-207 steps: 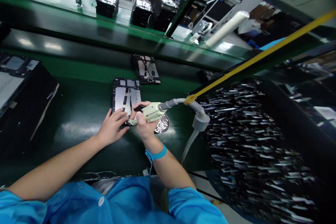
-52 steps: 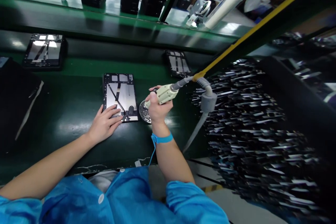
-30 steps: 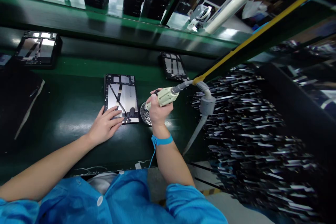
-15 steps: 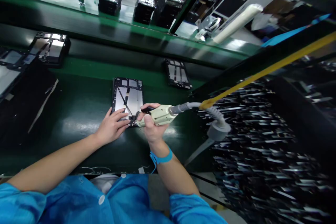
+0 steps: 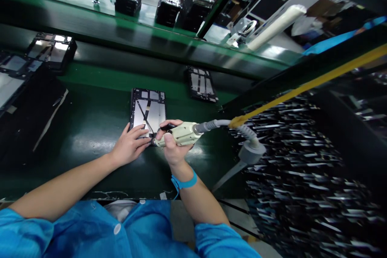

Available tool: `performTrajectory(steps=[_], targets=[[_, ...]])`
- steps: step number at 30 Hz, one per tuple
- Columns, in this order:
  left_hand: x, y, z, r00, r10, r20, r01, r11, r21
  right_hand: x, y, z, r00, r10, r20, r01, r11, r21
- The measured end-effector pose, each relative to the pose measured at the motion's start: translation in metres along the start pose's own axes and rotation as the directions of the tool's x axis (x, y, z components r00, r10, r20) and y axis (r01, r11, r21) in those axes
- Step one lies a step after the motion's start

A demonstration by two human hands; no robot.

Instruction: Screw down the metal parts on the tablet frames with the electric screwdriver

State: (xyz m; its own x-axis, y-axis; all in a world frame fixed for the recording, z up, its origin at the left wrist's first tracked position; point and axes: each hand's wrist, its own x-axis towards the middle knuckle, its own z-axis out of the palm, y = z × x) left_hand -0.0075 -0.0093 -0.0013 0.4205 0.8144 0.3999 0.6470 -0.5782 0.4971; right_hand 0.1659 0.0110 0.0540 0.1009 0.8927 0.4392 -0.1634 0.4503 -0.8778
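Note:
An open tablet chassis [image 5: 148, 109] with silver plate and black ribbon cables lies on the dark green bench in front of me. My left hand [image 5: 130, 148] rests flat on its near left corner, fingers spread. My right hand [image 5: 173, 145] is closed around a cream-coloured electric screwdriver [image 5: 179, 134], whose tip touches the chassis' near edge. A grey hose [image 5: 238, 129] and a yellow cable [image 5: 305, 86] run from the tool up to the right. A blue wrist strap [image 5: 184, 181] circles my right wrist.
Two more chassis lie on the belt, one at the right [image 5: 201, 84] and one at the far left [image 5: 51, 50]. A black tray [image 5: 21, 105] sits at left. Black stacks [image 5: 169, 6] stand on the far bench. A white roll [image 5: 276, 26] lies at upper right.
My right hand swung the screwdriver left from the round screw dish down onto the chassis' near edge. The dish is now hidden behind my hand. The left hand stayed put.

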Motion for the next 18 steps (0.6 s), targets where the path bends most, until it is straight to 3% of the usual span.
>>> performTrajectory(steps=[18], targets=[[0.0003, 0.0006, -0.0008, 1.0, 0.011, 0.006, -0.011, 1.0, 0.014, -0.0047, 0.009, -0.0015, 0.999, 0.013, 0.044, -0.009, 0.997, -0.082]])
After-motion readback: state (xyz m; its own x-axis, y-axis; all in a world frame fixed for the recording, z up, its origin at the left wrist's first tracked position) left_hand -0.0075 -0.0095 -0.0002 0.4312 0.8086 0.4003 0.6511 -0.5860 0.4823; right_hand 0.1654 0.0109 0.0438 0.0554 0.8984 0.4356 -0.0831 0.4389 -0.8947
